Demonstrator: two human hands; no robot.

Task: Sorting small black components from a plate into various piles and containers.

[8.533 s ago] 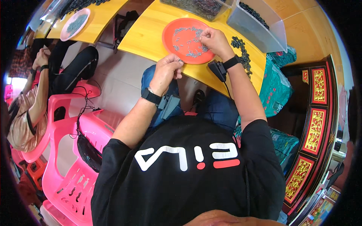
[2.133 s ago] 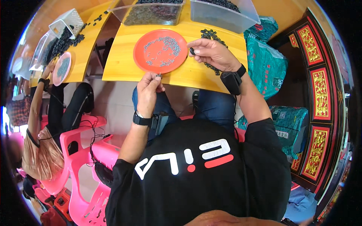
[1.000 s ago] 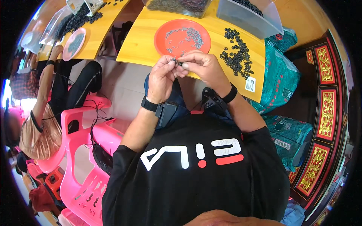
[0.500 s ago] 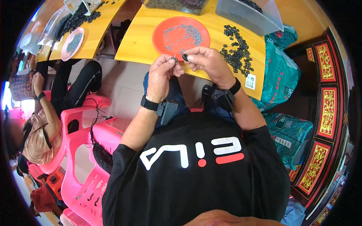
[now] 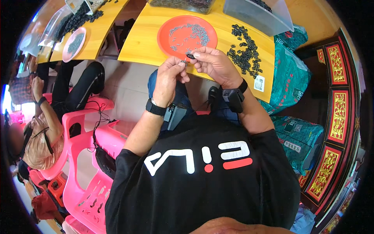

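Observation:
My right hand (image 5: 218,67) pinches a small black plastic piece (image 5: 190,56) between thumb and fingers, over the near rim of a red plate (image 5: 163,43). Close beside it, the thumb and forefinger of my left hand (image 5: 168,80) are pressed together on something tiny and greyish, too small to make out. The fingertips of both hands nearly meet. Many thin grey metal pins (image 5: 198,33) lie scattered on the plate. To its right, a spread of small black plastic pieces (image 5: 245,52) covers part of the yellow table (image 5: 144,43).
Clear plastic bins (image 5: 257,17) with black pieces stand along the table's back. Green sacks (image 5: 290,82) are at the right, a pink plastic chair (image 5: 91,156) at my left. A person (image 5: 41,132) sits farther left by another yellow table (image 5: 99,35) with a pink plate (image 5: 64,52).
The black piece in my right hand has tilted and risen slightly. My left fingertips have shifted a little to the right, and the dark piece seen in them before is now mostly hidden.

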